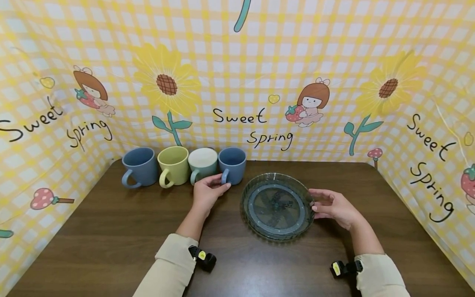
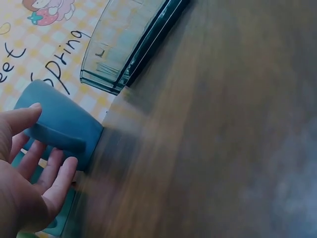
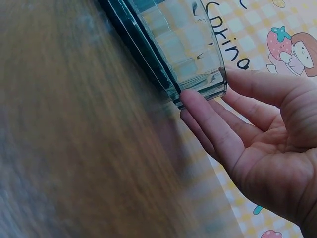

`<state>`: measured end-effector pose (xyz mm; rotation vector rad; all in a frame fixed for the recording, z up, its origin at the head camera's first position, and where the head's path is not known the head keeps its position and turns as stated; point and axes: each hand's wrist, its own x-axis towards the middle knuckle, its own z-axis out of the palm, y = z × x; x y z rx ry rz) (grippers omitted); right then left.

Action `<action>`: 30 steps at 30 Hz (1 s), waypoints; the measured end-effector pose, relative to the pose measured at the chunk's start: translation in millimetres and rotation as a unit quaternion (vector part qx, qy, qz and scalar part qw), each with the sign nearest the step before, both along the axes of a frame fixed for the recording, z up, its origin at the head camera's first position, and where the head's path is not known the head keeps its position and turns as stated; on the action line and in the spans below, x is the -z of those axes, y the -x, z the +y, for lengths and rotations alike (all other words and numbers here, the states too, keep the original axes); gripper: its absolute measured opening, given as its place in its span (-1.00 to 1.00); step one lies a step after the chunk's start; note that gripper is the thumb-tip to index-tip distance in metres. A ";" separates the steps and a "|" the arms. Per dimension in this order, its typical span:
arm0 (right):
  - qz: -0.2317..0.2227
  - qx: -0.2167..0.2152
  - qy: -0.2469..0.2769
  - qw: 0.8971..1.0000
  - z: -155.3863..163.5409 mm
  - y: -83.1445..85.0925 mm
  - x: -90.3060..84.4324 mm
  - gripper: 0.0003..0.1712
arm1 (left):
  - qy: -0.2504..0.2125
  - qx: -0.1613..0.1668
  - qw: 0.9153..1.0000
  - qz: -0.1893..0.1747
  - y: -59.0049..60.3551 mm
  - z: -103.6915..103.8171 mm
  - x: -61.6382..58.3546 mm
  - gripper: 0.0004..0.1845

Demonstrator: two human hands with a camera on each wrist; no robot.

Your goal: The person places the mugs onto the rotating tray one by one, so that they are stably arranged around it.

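Note:
A row of mugs stands at the back left. At its right end is a blue mug [image 1: 233, 165] with its handle towards me. My left hand [image 1: 207, 194] is at that handle, thumb on one side and loosely bent fingers on the other; in the left wrist view the thumb and fingers stay spread apart. Right of the mug, a round see-through grey tray [image 1: 277, 208] with a ribbed rim lies on the table. My right hand [image 1: 335, 208] touches the right side of its rim with nearly straight fingers [image 3: 210, 119].
Further left in the row stand a white-topped teal mug [image 1: 203, 160], a yellow-green mug [image 1: 174, 163] and another blue mug [image 1: 140, 165]. All rest on a brown wooden table [image 1: 111, 239]. A yellow checked cloth [image 1: 237, 74] rises behind and at both sides.

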<state>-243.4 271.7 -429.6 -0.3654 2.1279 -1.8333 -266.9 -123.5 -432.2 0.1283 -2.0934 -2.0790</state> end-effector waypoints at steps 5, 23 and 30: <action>-0.003 0.002 0.003 1.000 1.2 0.6 -1.2 -0.22 | 0.018 -0.011 1.000 -0.006 1.3 2.3 -4.1 -0.65; -0.004 -0.005 0.003 1.000 0.1 -0.9 -3.5 -0.22 | -0.081 -0.035 0.996 0.015 -0.1 0.8 4.4 -0.71; -0.008 0.003 -0.003 1.000 2.2 0.6 -1.0 -0.24 | -0.087 -0.028 0.995 0.032 -3.9 0.4 0.4 -0.71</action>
